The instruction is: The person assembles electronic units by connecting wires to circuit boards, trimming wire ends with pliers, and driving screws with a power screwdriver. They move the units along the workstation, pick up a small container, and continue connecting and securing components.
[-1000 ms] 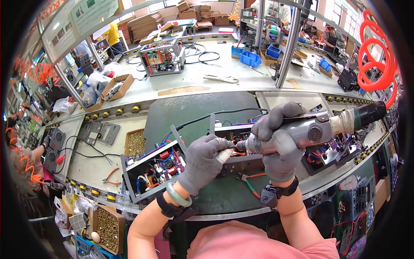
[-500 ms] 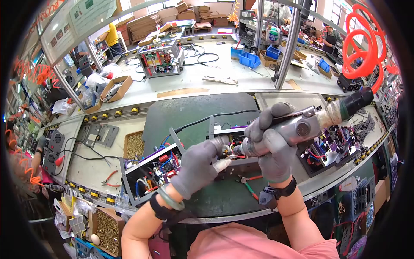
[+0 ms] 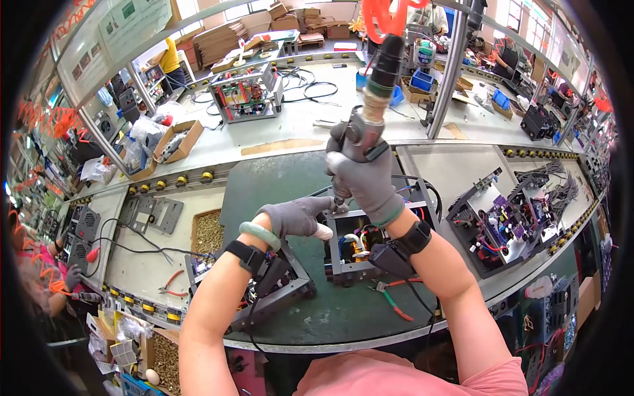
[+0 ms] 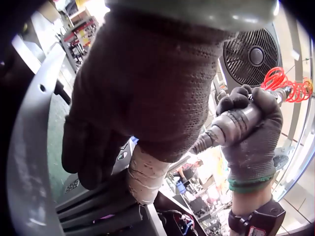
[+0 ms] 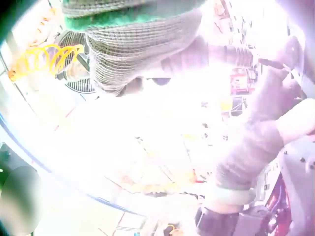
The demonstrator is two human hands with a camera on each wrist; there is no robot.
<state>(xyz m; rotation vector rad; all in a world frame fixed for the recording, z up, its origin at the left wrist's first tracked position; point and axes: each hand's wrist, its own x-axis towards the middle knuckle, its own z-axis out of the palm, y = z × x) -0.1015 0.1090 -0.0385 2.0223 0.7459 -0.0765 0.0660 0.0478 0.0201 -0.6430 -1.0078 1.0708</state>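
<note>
My right hand (image 3: 366, 175) grips a grey power driver (image 3: 362, 132), held nearly upright with its tip down at the upper left corner of an open metal case (image 3: 360, 267). My left hand (image 3: 297, 216) is at that same corner, fingers beside the driver's tip and wrapped thumb lower on the frame. In the left wrist view, the left hand (image 4: 142, 83) has its fingers and white-wrapped thumb on either side of the case's edge, with the driver (image 4: 231, 127) close by. Glare washes out most of the right wrist view, where the left hand (image 5: 258, 132) shows at the right.
A second open case (image 3: 290, 300) is at the left, partly under the left forearm. Red-and-green pliers (image 3: 394, 302) lie near the front edge. Open units with boards (image 3: 508, 228) sit at the right. A screw box (image 3: 208, 231) and red-handled pliers (image 3: 173, 284) are at the left.
The driver has swung from sideways to nearly upright, and the right hand has moved left and away. The left hand has moved to the case's upper left corner. The nearer cases have shifted.
</note>
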